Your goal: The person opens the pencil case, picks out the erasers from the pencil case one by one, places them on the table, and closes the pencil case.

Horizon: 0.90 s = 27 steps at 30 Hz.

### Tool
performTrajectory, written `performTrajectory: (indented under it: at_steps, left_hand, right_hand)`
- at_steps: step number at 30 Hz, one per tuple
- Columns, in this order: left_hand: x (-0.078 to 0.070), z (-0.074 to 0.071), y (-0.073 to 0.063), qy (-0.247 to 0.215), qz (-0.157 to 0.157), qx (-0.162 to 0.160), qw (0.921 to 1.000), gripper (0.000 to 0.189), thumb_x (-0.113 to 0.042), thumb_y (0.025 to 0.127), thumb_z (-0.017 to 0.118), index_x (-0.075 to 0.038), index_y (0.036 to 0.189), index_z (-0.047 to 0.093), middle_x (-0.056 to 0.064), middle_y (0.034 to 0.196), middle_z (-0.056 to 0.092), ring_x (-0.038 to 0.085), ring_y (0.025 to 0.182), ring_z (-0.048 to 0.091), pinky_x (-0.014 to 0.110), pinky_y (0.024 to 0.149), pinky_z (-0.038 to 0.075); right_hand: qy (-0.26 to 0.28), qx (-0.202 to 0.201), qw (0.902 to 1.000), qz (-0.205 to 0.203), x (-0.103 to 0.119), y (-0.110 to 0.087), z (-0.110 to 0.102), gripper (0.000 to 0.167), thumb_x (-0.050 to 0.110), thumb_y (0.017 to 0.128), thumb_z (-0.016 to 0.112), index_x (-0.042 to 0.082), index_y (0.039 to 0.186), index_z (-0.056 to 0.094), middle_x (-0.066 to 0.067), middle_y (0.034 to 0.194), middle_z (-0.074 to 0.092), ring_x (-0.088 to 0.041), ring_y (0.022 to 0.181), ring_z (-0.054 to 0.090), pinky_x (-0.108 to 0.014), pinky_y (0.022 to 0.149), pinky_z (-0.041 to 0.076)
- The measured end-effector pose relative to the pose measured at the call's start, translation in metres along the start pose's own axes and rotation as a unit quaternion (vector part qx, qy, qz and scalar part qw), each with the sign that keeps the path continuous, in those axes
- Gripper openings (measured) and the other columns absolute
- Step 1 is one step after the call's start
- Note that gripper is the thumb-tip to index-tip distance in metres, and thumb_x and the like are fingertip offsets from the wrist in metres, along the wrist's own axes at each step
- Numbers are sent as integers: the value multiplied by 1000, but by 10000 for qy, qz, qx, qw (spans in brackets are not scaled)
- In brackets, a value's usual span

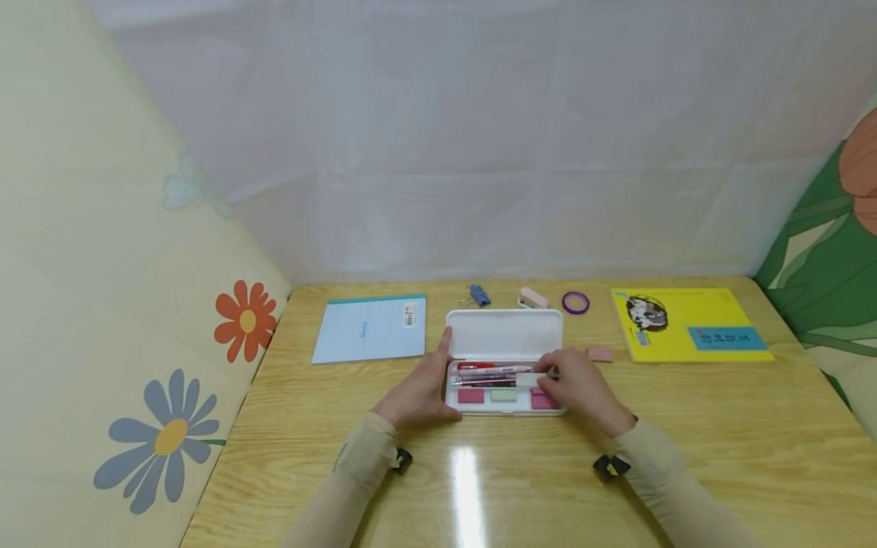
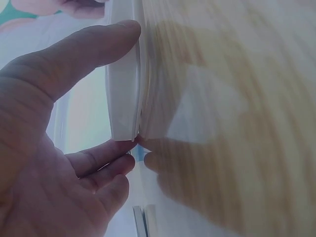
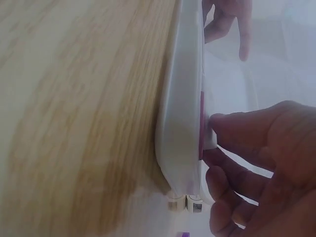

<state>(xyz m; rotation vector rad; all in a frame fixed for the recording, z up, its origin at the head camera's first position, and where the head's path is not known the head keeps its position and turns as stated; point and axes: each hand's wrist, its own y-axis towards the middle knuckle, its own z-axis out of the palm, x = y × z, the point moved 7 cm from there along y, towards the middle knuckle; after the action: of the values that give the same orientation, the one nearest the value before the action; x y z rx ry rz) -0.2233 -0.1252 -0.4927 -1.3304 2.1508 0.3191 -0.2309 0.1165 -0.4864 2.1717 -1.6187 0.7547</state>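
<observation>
A white pencil case (image 1: 507,412) lies on the table with its lid (image 1: 504,333) raised at the back. My left hand (image 1: 425,388) holds its left end, the thumb (image 2: 106,43) against the front wall and the fingers by the end. Inside are several pens (image 1: 489,371), a pink eraser (image 1: 470,396), a pale green eraser (image 1: 503,396) and darker pink blocks (image 1: 544,399) at the right. My right hand (image 1: 578,383) pinches a white eraser (image 1: 527,380) over the case's right end. In the right wrist view, thumb and fingers meet at the white eraser (image 3: 210,136).
Behind the case lie a blue binder clip (image 1: 479,295), a pale pink stapler (image 1: 534,298) and a purple tape roll (image 1: 575,303). A light blue notebook (image 1: 370,329) is at left, a yellow book (image 1: 671,335) at right. Near my right hand sits a pink piece (image 1: 600,355).
</observation>
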Motion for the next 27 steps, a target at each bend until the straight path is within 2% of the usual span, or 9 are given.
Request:
performTrajectory:
  at_steps: [7,13,23,27]
  left_hand:
    - [0,0,0,14,-29,28,10000,148,-26,69,95,-20,161,-21,11,154,50,29,141,40,45,125,31]
    - [1,1,0,31,-39,31,10000,148,-26,70,94,-21,161,-22,10,156,47,28,142,40,45,124,32]
    - [-2,-1,1,57,67,-53,9999,148,-24,66,96,-16,162,-17,11,155,49,31,139,42,45,124,33]
    - [0,0,1,128,60,-80,9999,148,-26,66,96,-16,163,-16,11,155,49,30,138,44,44,123,34]
  right_hand:
    - [174,-192,9997,46,1,-1,-3,7,10,87,77,15,92,77,-2,95,75,-16,86,61,-36,80,54]
    - [187,-288,9994,57,0,0,-4,7,10,86,78,16,90,78,1,90,74,-15,81,56,-30,74,47]
    - [782,-665,9946,-147,-8,-2,-10,8,3,84,76,9,86,78,-5,83,72,-13,72,53,-23,62,43]
    - [781,-724,9939,-273,-9,-4,-16,7,1,84,76,7,86,78,-6,83,74,-12,70,55,-21,61,44]
